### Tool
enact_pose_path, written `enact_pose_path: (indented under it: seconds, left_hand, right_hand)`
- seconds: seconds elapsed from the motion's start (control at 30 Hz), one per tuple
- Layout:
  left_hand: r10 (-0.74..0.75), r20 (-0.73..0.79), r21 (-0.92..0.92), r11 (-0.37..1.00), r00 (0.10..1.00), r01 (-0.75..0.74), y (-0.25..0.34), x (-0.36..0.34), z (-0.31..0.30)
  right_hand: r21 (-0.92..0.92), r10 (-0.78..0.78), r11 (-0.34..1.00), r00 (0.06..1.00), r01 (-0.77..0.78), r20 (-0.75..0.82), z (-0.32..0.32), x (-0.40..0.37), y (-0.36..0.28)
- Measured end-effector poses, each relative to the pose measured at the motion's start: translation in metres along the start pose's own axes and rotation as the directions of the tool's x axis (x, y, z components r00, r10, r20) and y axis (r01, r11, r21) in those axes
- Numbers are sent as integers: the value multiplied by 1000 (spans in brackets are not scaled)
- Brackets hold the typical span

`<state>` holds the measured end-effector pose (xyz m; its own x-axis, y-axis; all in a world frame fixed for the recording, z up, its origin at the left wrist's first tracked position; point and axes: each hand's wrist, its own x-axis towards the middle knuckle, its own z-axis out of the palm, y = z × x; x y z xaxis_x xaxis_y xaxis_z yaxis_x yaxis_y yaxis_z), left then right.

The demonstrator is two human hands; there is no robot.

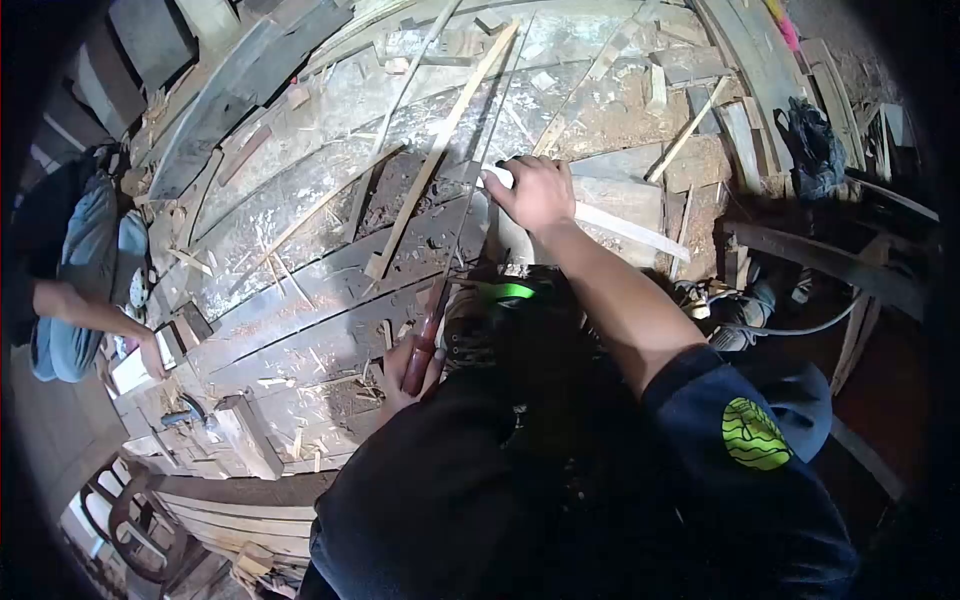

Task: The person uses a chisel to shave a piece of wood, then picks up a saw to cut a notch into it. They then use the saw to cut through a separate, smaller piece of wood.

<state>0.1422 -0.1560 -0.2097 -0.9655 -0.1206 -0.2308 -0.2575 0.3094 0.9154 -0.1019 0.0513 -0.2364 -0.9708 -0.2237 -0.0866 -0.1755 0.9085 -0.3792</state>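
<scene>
In my left hand [400, 372], the fingers are wrapped round the red-brown handle of a handsaw [425, 345]. Its narrow blade shows nearly edge-on and runs away from me, past the end of a pale wood strip [630, 232]. My right hand [538, 193] grips that strip near its left end, with the thumb close beside the blade. The strip's other end reaches out to the right under my forearm. Below the hands, a shoe with a bright green band [508, 291] is partly hidden by my dark clothing.
Loose wood sticks [440, 150], shavings and offcuts lie over the plank surface [300, 340]. At the left, another person's hand [152, 355] rests on a pale board. A wood block [248, 437] and a black plastic bag [812, 150] lie farther out.
</scene>
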Motion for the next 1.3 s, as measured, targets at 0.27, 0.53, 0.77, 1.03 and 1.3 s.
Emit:
enact_pose_path:
  seconds: [0.27,0.53,0.77,1.03,1.3]
  left_hand:
    - [147,42,-61,988,988,-145,28,49,9]
    - [25,-31,-5,1000,999,-25,4,2,5]
    - [269,-28,-56,961,963,-270,40,61,20]
    - [-61,-5,2,998,998,61,17,-1,1]
    - [177,65,-33,984,982,-175,42,68,19]
  right_hand:
    - [-23,6,1000,1000,-5,28,4,1,3]
    - [-23,3,1000,1000,-3,15,3,0,2]
    - [-19,0,1000,1000,0,25,4,1,3]
    - [-32,-1,999,1000,0,-22,10,1,5]
    - [5,-14,1000,1000,14,24,3,1,4]
